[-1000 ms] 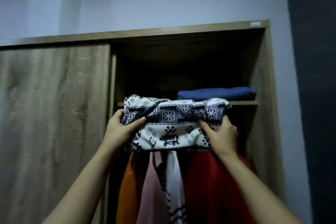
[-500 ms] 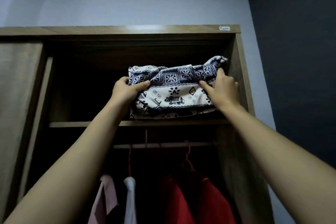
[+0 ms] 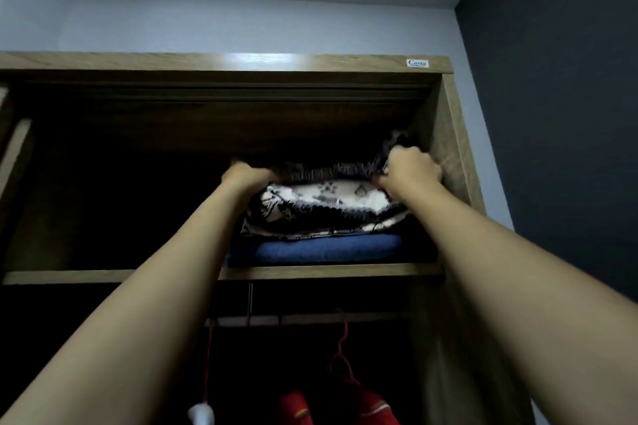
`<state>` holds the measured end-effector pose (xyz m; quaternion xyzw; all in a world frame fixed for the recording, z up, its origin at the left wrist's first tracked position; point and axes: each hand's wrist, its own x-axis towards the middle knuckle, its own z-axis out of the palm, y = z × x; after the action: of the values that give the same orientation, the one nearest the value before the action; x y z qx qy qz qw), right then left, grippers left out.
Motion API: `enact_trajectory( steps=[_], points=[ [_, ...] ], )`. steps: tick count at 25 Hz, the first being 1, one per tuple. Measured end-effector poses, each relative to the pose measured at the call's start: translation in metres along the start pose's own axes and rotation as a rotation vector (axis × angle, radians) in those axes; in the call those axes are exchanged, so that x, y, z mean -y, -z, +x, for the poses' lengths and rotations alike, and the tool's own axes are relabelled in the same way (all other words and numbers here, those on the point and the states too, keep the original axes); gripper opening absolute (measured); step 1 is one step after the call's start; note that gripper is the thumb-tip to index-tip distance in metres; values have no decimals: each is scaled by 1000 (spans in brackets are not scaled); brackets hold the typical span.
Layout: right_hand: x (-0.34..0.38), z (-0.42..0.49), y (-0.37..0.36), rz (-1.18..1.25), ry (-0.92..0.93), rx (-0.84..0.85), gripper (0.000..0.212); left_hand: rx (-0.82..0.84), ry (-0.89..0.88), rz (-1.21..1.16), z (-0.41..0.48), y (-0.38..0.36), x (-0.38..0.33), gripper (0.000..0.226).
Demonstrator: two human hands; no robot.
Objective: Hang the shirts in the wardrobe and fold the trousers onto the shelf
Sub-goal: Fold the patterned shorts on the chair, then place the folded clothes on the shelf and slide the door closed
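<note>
The folded black-and-white patterned trousers (image 3: 324,209) lie on top of a folded blue garment (image 3: 328,249) on the wardrobe's upper shelf (image 3: 103,276), at its right end. Both my arms reach up into the shelf. My left hand (image 3: 247,174) grips the left side of the patterned trousers. My right hand (image 3: 409,169) grips their right side, close to the wardrobe's right wall (image 3: 448,162). The fingers of both hands are curled into the fabric and partly hidden by it.
Below the shelf runs a hanging rail (image 3: 310,319) with red hangers (image 3: 340,348) and red shirts (image 3: 338,407); a white hanger tip (image 3: 200,414) shows at lower left. The shelf's left part is dark. A dark wall (image 3: 569,114) stands to the right.
The patterned trousers went up from below the shelf edge, into the shelf, and now rest on the blue garment. Both hands moved deeper in with them and the view tilted upward.
</note>
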<state>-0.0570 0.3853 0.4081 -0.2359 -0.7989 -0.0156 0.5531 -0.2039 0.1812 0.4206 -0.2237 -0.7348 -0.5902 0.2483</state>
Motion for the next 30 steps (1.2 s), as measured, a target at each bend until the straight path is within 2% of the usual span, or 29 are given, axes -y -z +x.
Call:
enact_trajectory(
  steps=[2, 3, 4, 5, 7, 8, 9, 10, 12, 13, 15, 17, 20, 22, 24, 26, 30],
  points=[
    [-4, -1, -15, -84, -39, 165, 48, 104, 24, 263, -1, -14, 9, 51],
    [-5, -3, -21, -88, -50, 185, 51, 151, -10, 350, -4, -19, 13, 33],
    [-5, -5, -24, -94, -44, 170, 55, 180, -48, 453, -8, -21, 15, 27],
    [-3, -4, -24, -128, 16, 108, 58, 189, -80, 545, -9, -20, 16, 30],
    [-1, -5, -20, -302, 250, -19, 53, 9, -125, 547, -13, -15, 13, 42],
    [-1, -5, -18, -361, 349, -10, 48, -86, -165, 542, -16, -10, 9, 45],
    [-3, -6, -16, -341, 355, 84, 46, -183, -267, 510, -22, -7, 7, 47],
    [-6, -7, -15, -307, 308, 222, 51, -201, -386, 544, -30, -6, 6, 49],
    [-12, -10, -20, -282, 211, 464, 60, -76, -534, 729, -43, -7, 10, 55],
    [-14, -11, -24, -300, 200, 521, 61, 2, -542, 843, -46, -7, 16, 55],
    [-18, -13, -28, -325, 208, 555, 60, 83, -437, 903, -42, -4, 30, 54],
    [-18, -20, -23, -312, 219, 492, 61, 80, -443, 834, -45, 5, 38, 52],
    [-10, -47, -20, -276, 304, 218, 59, -1, -638, 643, -64, 17, 43, 48],
    [4, -75, -26, -131, 382, 16, 59, -78, -694, 517, -79, 31, 49, 46],
    [28, -116, -35, 14, 456, -112, 62, -83, -672, 481, -98, 50, 67, 45],
    [59, -163, -51, 129, 514, -171, 59, -62, -644, 496, -122, 72, 96, 46],
    [125, -273, -87, 319, 592, -95, 52, -80, -683, 516, -177, 124, 175, 58]
  ],
)
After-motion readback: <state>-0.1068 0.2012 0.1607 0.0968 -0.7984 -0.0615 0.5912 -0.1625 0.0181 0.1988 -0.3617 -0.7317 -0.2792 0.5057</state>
